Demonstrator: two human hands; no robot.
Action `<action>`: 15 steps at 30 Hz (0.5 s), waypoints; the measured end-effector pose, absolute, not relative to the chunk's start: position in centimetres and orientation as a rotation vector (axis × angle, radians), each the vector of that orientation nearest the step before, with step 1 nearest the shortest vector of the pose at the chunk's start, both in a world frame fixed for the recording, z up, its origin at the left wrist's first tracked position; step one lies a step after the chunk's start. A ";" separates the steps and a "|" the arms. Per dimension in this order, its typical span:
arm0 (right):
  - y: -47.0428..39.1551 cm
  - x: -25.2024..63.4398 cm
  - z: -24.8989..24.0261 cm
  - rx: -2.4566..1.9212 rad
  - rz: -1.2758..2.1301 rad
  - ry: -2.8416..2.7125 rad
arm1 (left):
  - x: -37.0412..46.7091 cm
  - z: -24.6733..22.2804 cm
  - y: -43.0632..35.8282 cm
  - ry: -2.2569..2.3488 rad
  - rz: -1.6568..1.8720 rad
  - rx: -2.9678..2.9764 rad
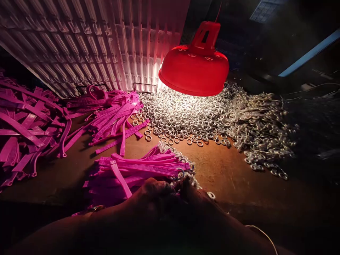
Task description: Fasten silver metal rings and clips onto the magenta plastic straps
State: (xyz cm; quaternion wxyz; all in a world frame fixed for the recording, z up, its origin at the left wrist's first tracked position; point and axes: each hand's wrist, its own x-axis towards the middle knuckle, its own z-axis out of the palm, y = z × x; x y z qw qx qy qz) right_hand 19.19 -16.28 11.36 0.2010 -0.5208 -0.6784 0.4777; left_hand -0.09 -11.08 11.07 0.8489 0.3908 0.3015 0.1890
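Both hands meet in deep shadow at the front edge of the table. My left hand (155, 191) has its fingers drawn together; what they pinch is hidden. Close against it, my right hand (192, 194) is closed too, its fingertips dark and their hold impossible to make out. Just beyond the fingertips, a metal ring (181, 172) shows at the end of a bundle of magenta straps (143, 169). This bundle lies to the left, its right ends fringed with metal rings and fittings. One loose magenta strap (120, 179) lies across it.
A red lamp (195, 69) hangs over a heap of metal rings (183, 117). Linked metal fittings (260, 127) are piled to the right. More magenta straps (29, 124) are heaped at left, with a smaller pile (114, 117) beside a ribbed translucent panel (92, 39).
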 end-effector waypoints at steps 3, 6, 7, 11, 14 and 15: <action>-16.2 19.3 11.9 -1.393 1.296 -1.985 | 0.1 11.1 -10.6 0.606 0.361 0.845; -16.2 19.7 11.7 -1.304 1.194 -2.102 | 0.3 11.3 -10.3 0.625 0.353 0.866; -16.2 19.7 11.6 -1.291 1.188 -2.128 | 0.4 11.3 -10.3 0.623 0.348 0.870; -15.8 19.4 11.2 -1.345 1.219 -2.103 | 0.4 11.1 -10.3 0.618 0.371 0.843; -15.3 19.3 11.2 -1.371 1.284 -2.039 | 0.3 10.9 -10.1 0.657 0.388 0.869; -15.1 19.2 11.4 -1.377 1.298 -2.038 | 0.2 11.0 -10.0 0.683 0.395 0.920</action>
